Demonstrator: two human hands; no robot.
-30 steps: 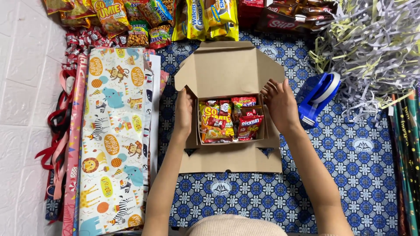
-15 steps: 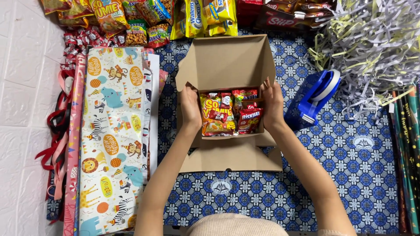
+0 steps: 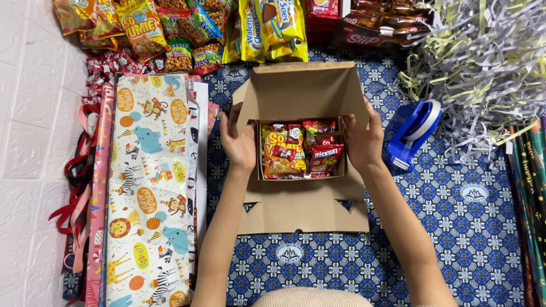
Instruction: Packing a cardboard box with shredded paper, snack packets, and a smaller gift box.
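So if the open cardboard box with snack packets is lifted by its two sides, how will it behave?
The cardboard box looks thin, so its walls may flex inward. The snack packets seem light, so it is probably easy to lift. Its unfolded flaps would likely swing loosely.

Bright, even overhead light, colours saturated. Soft short shadows beside cardboard box and under forearms. Mild glare on shiny snack packets. Focus sharp throughout, no motion blur.
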